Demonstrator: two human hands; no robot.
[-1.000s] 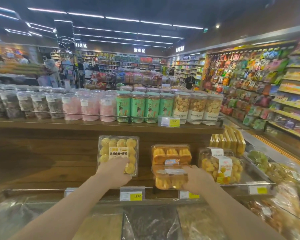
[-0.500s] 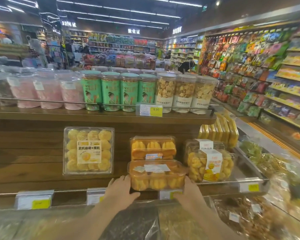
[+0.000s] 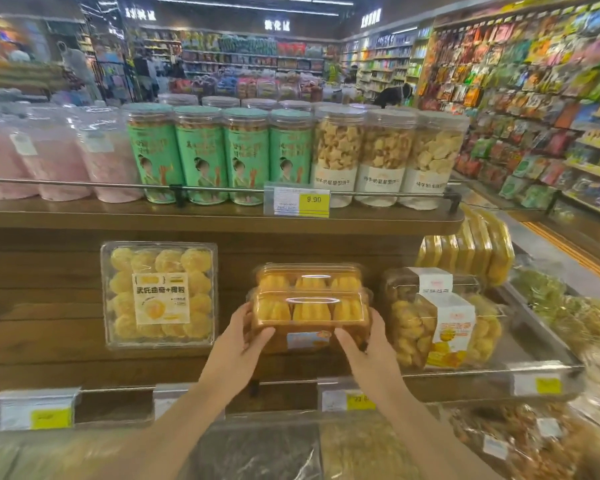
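Right now my left hand [image 3: 238, 344] and right hand [image 3: 364, 355] hold a clear plastic box of yellow pastries [image 3: 310, 313] by its two ends. My fingers [image 3: 243, 315] are curled round its sides and my thumbs press on its front edge. The box is level over the lower shelf [image 3: 302, 368], just in front of a second box of the same kind [image 3: 309, 277]. Whether its base touches the shelf I cannot tell. A square tray of round cookies [image 3: 158, 294] leans to the left, and a labelled cookie box [image 3: 440, 327] stands just to the right.
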